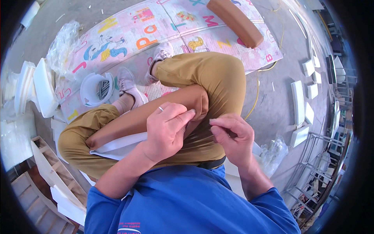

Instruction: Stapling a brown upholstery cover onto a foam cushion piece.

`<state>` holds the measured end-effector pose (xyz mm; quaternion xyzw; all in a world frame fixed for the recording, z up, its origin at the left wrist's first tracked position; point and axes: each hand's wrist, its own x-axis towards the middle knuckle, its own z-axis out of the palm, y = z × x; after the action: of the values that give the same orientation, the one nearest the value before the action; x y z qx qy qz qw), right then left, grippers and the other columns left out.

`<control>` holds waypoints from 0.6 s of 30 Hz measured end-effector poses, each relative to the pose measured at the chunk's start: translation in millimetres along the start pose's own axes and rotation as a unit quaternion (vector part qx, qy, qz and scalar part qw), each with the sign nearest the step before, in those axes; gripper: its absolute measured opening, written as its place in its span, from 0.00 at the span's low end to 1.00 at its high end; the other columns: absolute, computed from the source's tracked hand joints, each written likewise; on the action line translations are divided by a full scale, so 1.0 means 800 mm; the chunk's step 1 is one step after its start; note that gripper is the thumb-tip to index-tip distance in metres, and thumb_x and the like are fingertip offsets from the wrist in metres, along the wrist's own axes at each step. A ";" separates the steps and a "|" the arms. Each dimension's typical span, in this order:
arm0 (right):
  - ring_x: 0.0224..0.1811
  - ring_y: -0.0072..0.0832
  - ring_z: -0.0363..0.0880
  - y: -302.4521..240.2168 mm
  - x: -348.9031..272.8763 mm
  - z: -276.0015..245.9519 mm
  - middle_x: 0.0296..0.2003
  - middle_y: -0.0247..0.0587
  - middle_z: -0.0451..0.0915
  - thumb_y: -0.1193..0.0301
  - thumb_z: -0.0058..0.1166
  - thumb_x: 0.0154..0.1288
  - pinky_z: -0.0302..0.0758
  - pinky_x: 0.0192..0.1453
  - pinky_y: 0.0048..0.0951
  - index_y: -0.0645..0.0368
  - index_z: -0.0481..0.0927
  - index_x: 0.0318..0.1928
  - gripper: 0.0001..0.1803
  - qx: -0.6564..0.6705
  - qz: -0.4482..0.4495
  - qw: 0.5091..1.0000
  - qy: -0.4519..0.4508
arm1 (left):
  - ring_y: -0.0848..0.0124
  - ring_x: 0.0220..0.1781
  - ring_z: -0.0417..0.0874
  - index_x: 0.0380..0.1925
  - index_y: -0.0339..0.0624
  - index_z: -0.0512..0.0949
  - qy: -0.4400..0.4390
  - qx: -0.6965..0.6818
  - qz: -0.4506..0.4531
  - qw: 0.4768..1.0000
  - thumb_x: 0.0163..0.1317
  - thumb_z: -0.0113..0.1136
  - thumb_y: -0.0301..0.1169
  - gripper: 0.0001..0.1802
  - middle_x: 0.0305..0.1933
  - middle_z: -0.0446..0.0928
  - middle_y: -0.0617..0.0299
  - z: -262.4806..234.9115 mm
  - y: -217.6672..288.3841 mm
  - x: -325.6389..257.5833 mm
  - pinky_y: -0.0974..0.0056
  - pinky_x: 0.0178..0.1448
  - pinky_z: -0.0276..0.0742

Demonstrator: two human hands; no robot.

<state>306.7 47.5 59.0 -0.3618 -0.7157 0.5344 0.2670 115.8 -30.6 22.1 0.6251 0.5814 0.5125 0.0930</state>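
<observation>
A wide pink mat with colourful printed letters (163, 21) lay on the grey floor (270, 91), a long brown upholstered bolster (132, 121) crossed the tan-trousered lap (224, 84), the left hand (167, 126) pinched its end — the right hand (235, 136) curled just beside, whether holding anything I couldn't tell.

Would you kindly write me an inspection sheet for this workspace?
Surface: printed mat on a grey floor.
Job's things: brown cushion across the lap, white fabric along its near side; other cushion on the mat.
Clutter: bucket with contents, plastic wrap, white blocks.
Grippers: bare hands; left hand seemingly pinching the brown cushion's right end; right hand just right of it, fingers bent, contents unclear.
Cables: a yellow cord on the floor; whether electrical, cannot tell.
Surroundings: wooden frames lower left, metal rack right.
</observation>
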 end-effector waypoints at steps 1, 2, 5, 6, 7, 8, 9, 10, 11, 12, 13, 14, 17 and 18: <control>0.32 0.25 0.81 0.002 0.000 -0.001 0.35 0.38 0.81 0.80 0.67 0.58 0.77 0.35 0.26 0.60 0.86 0.43 0.11 -0.056 -0.033 0.998 -0.007 | 0.59 0.31 0.79 0.35 0.33 0.84 -0.004 -0.004 -0.006 1.000 0.43 0.64 0.16 0.15 0.34 0.78 0.57 0.000 0.000 0.000 0.59 0.35 0.75; 0.32 0.27 0.81 -0.003 0.006 0.002 0.35 0.39 0.80 0.80 0.67 0.57 0.78 0.35 0.27 0.59 0.87 0.44 0.13 -0.112 -0.067 0.991 -0.012 | 0.59 0.32 0.79 0.36 0.34 0.84 -0.009 -0.008 -0.011 1.000 0.44 0.63 0.16 0.15 0.34 0.79 0.57 0.000 0.000 0.000 0.59 0.35 0.76; 0.33 0.37 0.82 -0.003 0.014 0.012 0.35 0.41 0.79 0.81 0.67 0.53 0.78 0.35 0.33 0.56 0.87 0.41 0.14 -0.196 -0.137 0.971 -0.028 | 0.58 0.32 0.80 0.36 0.34 0.84 -0.026 -0.009 -0.019 0.999 0.45 0.63 0.15 0.15 0.34 0.79 0.57 -0.001 0.001 0.003 0.58 0.35 0.76; 0.33 0.37 0.82 0.004 0.016 0.011 0.36 0.41 0.79 0.81 0.67 0.53 0.78 0.35 0.33 0.57 0.86 0.41 0.13 -0.190 -0.157 0.968 -0.035 | 0.58 0.32 0.80 0.36 0.34 0.84 -0.032 -0.006 -0.021 0.999 0.45 0.63 0.15 0.15 0.34 0.79 0.57 -0.002 0.002 0.005 0.58 0.35 0.76; 0.33 0.37 0.82 0.011 0.016 0.009 0.36 0.42 0.78 0.81 0.67 0.53 0.78 0.35 0.34 0.58 0.86 0.40 0.13 -0.185 -0.178 0.966 -0.041 | 0.58 0.32 0.80 0.37 0.34 0.84 -0.039 -0.008 -0.020 0.999 0.45 0.63 0.15 0.16 0.34 0.79 0.57 -0.004 0.001 0.007 0.58 0.35 0.76; 0.33 0.38 0.82 0.018 0.014 0.006 0.36 0.41 0.78 0.82 0.67 0.51 0.78 0.34 0.34 0.58 0.85 0.38 0.12 -0.188 -0.166 0.965 -0.079 | 0.58 0.33 0.80 0.37 0.34 0.84 -0.046 -0.008 -0.021 0.999 0.45 0.62 0.15 0.16 0.35 0.79 0.57 -0.006 0.000 0.010 0.58 0.35 0.75; 0.33 0.38 0.82 0.019 0.010 0.004 0.36 0.41 0.78 0.82 0.67 0.51 0.78 0.34 0.34 0.58 0.84 0.37 0.12 -0.185 -0.169 0.965 -0.077 | 0.58 0.33 0.80 0.37 0.34 0.83 -0.053 -0.009 -0.022 0.998 0.45 0.62 0.14 0.16 0.35 0.79 0.57 -0.007 -0.001 0.011 0.58 0.35 0.75; 0.33 0.38 0.82 0.021 0.006 0.003 0.35 0.41 0.78 0.82 0.67 0.50 0.78 0.35 0.34 0.58 0.84 0.37 0.12 -0.183 -0.171 0.965 -0.075 | 0.58 0.32 0.80 0.38 0.34 0.83 -0.052 -0.026 -0.029 0.998 0.45 0.62 0.15 0.16 0.35 0.79 0.57 -0.007 -0.003 0.010 0.59 0.35 0.75; 0.33 0.38 0.82 0.023 0.002 -0.001 0.35 0.40 0.78 0.83 0.67 0.50 0.78 0.35 0.34 0.59 0.84 0.37 0.12 -0.180 -0.174 0.965 -0.074 | 0.59 0.32 0.80 0.38 0.34 0.83 -0.050 -0.043 -0.035 0.997 0.45 0.62 0.16 0.17 0.35 0.79 0.57 -0.005 -0.004 0.009 0.59 0.34 0.75; 0.33 0.36 0.81 0.028 -0.002 -0.010 0.35 0.40 0.79 0.84 0.65 0.50 0.78 0.34 0.32 0.59 0.84 0.36 0.12 -0.181 -0.176 0.967 -0.039 | 0.59 0.32 0.79 0.39 0.34 0.83 -0.049 -0.058 -0.044 0.996 0.45 0.63 0.16 0.17 0.35 0.79 0.57 -0.006 -0.006 0.007 0.59 0.34 0.74; 0.33 0.33 0.81 0.035 -0.006 -0.027 0.35 0.39 0.79 0.85 0.64 0.50 0.77 0.34 0.30 0.60 0.84 0.35 0.11 -0.182 -0.179 0.967 -0.004 | 0.60 0.31 0.79 0.39 0.34 0.83 -0.049 -0.024 -0.029 0.998 0.45 0.63 0.17 0.17 0.36 0.78 0.57 -0.006 -0.003 0.005 0.60 0.33 0.74; 0.33 0.30 0.81 0.046 -0.012 -0.044 0.35 0.39 0.79 0.86 0.62 0.50 0.76 0.33 0.28 0.60 0.83 0.34 0.11 -0.183 -0.181 0.966 0.029 | 0.60 0.31 0.78 0.39 0.33 0.83 -0.048 0.012 -0.016 0.999 0.45 0.63 0.17 0.16 0.36 0.78 0.57 -0.004 0.001 0.002 0.60 0.33 0.74; 0.29 0.25 0.74 0.168 -0.056 -0.099 0.30 0.38 0.78 0.85 0.57 0.57 0.70 0.31 0.24 0.62 0.82 0.41 0.11 -0.002 0.162 0.949 0.270 | 0.63 0.28 0.76 0.40 0.31 0.83 -0.036 0.091 0.035 0.995 0.45 0.63 0.18 0.17 0.36 0.77 0.57 0.004 0.005 0.001 0.62 0.31 0.72; 0.29 0.28 0.74 0.233 -0.073 -0.116 0.29 0.39 0.78 0.82 0.60 0.58 0.71 0.31 0.27 0.64 0.81 0.42 0.11 -0.006 0.231 0.924 0.306 | 0.63 0.28 0.76 0.41 0.31 0.83 -0.033 0.097 0.038 0.994 0.45 0.62 0.17 0.19 0.36 0.78 0.57 0.007 0.004 0.000 0.62 0.31 0.72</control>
<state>456.2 84.5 -93.0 -0.6643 -0.4989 0.4408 0.3399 122.0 -29.3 21.6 0.6695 0.6005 0.4360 0.0314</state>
